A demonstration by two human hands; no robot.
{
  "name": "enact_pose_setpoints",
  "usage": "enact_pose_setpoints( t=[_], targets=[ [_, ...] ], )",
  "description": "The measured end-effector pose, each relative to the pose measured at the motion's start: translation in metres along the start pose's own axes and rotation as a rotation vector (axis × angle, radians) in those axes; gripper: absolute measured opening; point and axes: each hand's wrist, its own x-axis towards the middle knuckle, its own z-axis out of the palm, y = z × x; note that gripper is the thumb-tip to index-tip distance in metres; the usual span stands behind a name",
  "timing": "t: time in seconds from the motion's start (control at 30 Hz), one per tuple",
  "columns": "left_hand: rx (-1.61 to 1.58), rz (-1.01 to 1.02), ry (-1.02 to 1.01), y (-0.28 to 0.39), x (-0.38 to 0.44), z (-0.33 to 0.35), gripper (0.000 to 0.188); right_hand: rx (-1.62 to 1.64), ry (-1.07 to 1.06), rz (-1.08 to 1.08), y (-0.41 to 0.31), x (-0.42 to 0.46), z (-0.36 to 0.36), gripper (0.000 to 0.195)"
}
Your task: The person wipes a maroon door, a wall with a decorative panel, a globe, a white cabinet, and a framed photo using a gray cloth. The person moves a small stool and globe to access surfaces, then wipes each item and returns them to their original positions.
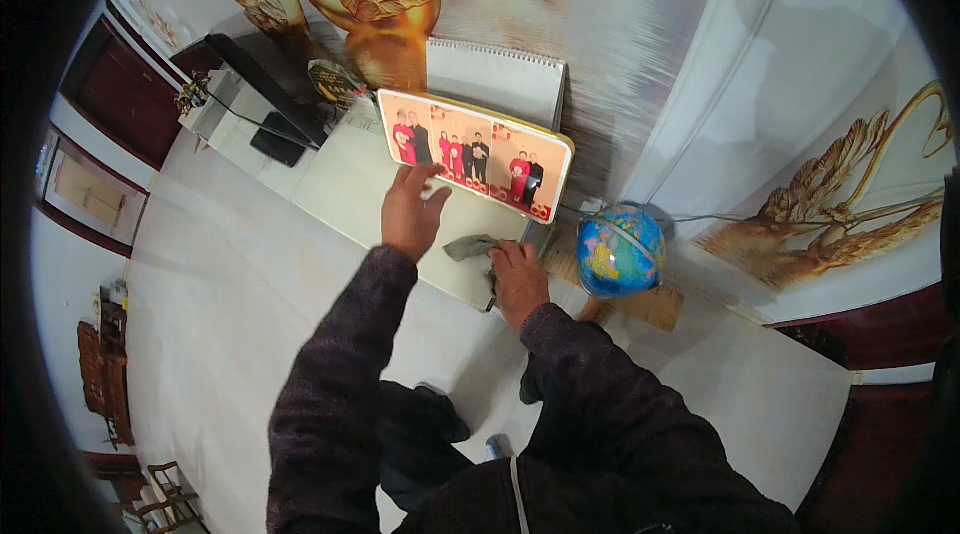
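Note:
Before me a gold-edged framed photo panel [480,159] leans back on a pale cabinet top [356,193]. My left hand [412,211] is at the panel's lower left edge, thumb and fingers apart; whether it touches the edge is unclear. A grey cloth [471,247] lies partly under the fingers of my right hand [520,280], which grips its right end at the near right corner of the cabinet top.
A globe [620,251] stands right of the cabinet, by a cardboard piece [660,307]. Behind the panel is a spiral-bound calendar [499,76]. A black television [262,88] and a dark flat box [276,140] are at the left. A cable runs along the right wall.

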Motion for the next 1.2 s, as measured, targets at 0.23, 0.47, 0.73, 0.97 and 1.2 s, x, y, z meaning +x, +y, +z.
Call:
enact_pose_setpoints(
  t=[0.23,0.47,0.73,0.97,1.2],
  targets=[
    [0.402,0.56,-0.148,0.019,0.115,0.007,0.05,0.072,-0.201,-0.1,-0.018,-0.022,-0.001,0.035],
    [0.408,0.462,-0.472,0.014,0.153,0.018,0.024,0.195,-0.065,-0.021,-0.024,-0.034,0.001,0.044],
    [0.489,0.358,-0.56,0.03,0.141,-0.01,0.018,0.549,0.035,0.207,-0.012,-0.037,-0.003,0.045],
    [0.364,0.239,-0.412,0.051,0.105,-0.08,0.022,1.015,0.01,0.814,-0.018,-0.042,-0.073,0.041],
    [-0.106,-0.104,-0.334,0.056,0.007,-0.15,0.02,1.403,0.627,0.394,-0.055,-0.003,-0.193,0.042]
  ],
)
